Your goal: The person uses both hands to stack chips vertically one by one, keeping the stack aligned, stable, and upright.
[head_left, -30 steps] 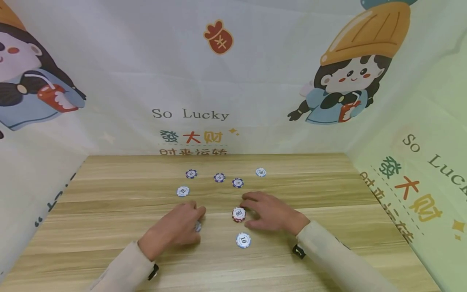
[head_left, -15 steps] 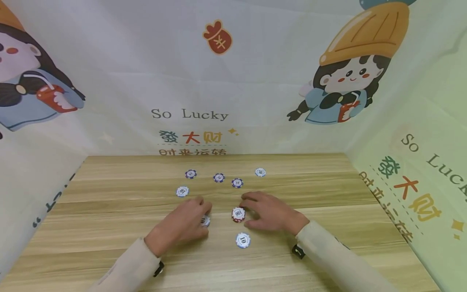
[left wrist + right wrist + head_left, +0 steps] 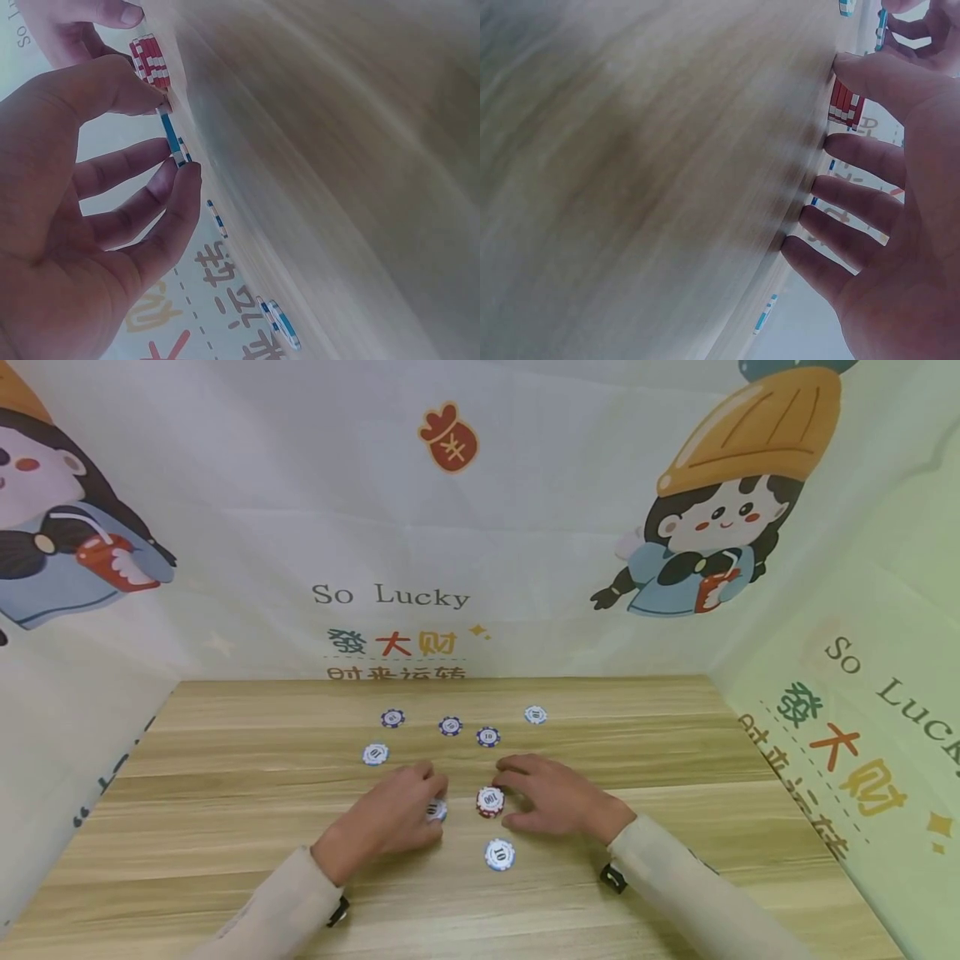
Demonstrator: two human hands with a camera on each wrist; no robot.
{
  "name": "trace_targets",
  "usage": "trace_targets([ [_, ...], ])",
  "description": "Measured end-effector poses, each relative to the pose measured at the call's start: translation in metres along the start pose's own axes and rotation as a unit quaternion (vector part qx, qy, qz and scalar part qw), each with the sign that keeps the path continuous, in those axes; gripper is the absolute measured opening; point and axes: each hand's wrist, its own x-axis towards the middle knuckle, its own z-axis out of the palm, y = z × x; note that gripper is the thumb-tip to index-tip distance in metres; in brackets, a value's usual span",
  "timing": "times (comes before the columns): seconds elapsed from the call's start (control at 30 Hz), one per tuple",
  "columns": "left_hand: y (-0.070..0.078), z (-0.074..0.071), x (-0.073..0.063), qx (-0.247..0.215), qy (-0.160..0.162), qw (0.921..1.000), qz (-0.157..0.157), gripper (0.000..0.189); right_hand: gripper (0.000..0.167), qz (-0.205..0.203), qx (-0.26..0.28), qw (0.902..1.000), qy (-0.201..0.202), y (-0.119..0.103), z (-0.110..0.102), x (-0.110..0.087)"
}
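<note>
My left hand [image 3: 397,810] pinches a light blue and white poker chip [image 3: 437,810] between thumb and fingers. In the left wrist view that chip [image 3: 171,133] is seen on edge, just off the tabletop. A short stack of red and white 100 chips [image 3: 491,801] stands to its right, apart from it in the head view. Beside the stack, my right hand [image 3: 562,797] rests its fingertips on the wood, fingers spread and loosely bent. The right wrist view shows the red stack [image 3: 846,103] between thumb and index finger; whether they touch it is unclear.
A light blue 10 chip [image 3: 499,854] lies in front of the stack. Farther back lie a light blue chip [image 3: 376,753], dark blue chips [image 3: 451,726] and another light blue chip [image 3: 536,715]. A printed cloth wall [image 3: 540,635] borders the wooden table [image 3: 225,827].
My left hand has moved to the right with the light blue chip, closer to the red stack. The right hand and the other chips have stayed put.
</note>
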Motion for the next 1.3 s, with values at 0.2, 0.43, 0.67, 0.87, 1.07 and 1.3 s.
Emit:
trace_targets([
  [0.2, 0.004, 0.004, 0.007, 0.004, 0.011, 0.9998, 0.015, 0.028, 0.055, -0.012, -0.004, 0.9998, 0.012, 0.000, 0.001, 0.000],
  [0.43, 0.013, 0.007, 0.018, -0.003, 0.022, 0.9993, 0.031, 0.028, 0.050, -0.013, -0.010, 0.9995, 0.027, -0.001, 0.003, 0.004],
  [0.67, 0.018, 0.010, 0.027, -0.004, 0.031, 0.9983, 0.049, 0.030, 0.043, -0.011, 0.003, 0.9993, 0.037, -0.001, 0.005, 0.007],
  [0.87, 0.021, 0.013, 0.034, -0.001, 0.037, 0.9975, 0.059, 0.032, 0.039, 0.003, 0.027, 0.9983, 0.051, 0.000, 0.009, 0.010],
  [1.07, 0.024, 0.014, 0.038, -0.005, 0.035, 0.9978, 0.057, 0.032, 0.037, 0.030, 0.071, 0.9955, 0.055, 0.000, 0.009, 0.012],
  [1.3, 0.027, 0.016, 0.042, -0.002, 0.030, 0.9981, 0.054, 0.034, 0.038, 0.033, 0.077, 0.9948, 0.058, 0.002, 0.010, 0.013],
])
